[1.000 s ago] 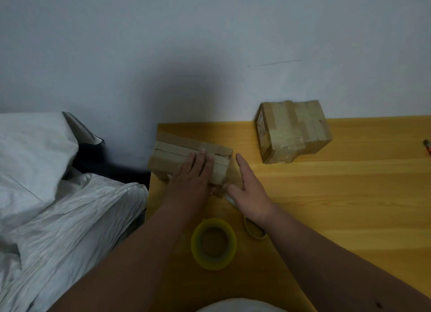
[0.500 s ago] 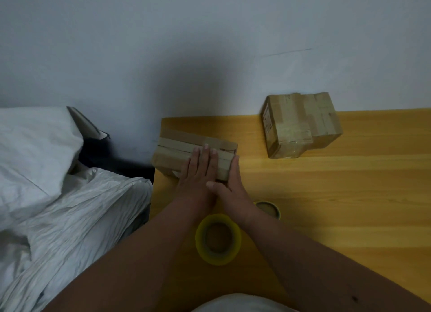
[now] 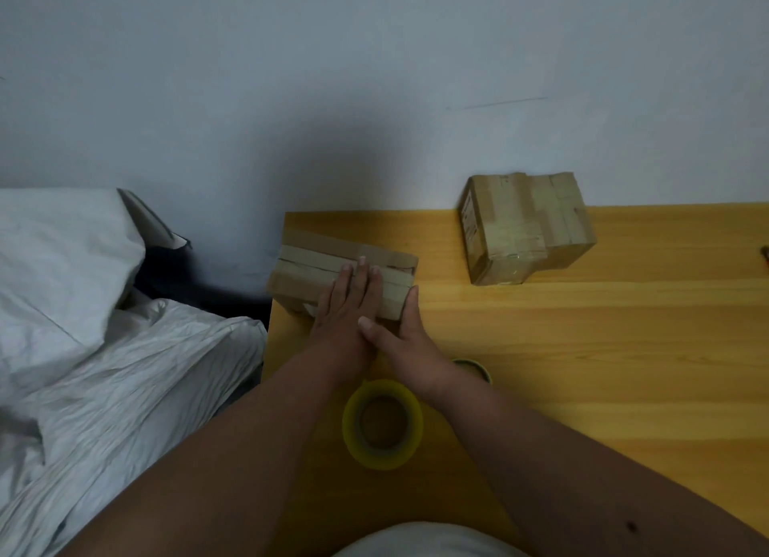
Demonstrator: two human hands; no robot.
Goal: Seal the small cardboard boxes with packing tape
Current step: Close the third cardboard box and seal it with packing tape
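On my left the tabletop (image 3: 582, 348) ends at a bed with rumpled white bedding (image 3: 104, 369) and a pillow (image 3: 54, 257), with a dark gap between them and the pale wall (image 3: 374, 78) behind. A roll of yellowish packing tape (image 3: 382, 424) lies flat on the wood just in front of my wrists, between my forearms. A second, smaller roll (image 3: 474, 367) peeks out from behind my right wrist, mostly hidden. At the far right edge a small dark-and-orange object (image 3: 765, 253) is cut off by the frame; I cannot tell what it is.

Further back on the right, against the wall and well apart from my hands, sit two taped cardboard boxes (image 3: 526, 228) pressed together. A pale label on the left face carries printing too small to read.

The box I am working on (image 3: 341, 277) lies at the tabletop's back left corner, a flat carton with strips of brown tape across its top. My left hand (image 3: 349, 302) rests flat on that top, fingers straight and together, pressing down and gripping nothing. My right hand (image 3: 405, 332) lies against the box's near right corner, fingers extended up its right end, thumb (image 3: 372, 327) stretched across to touch the back of my left hand. It too holds nothing.
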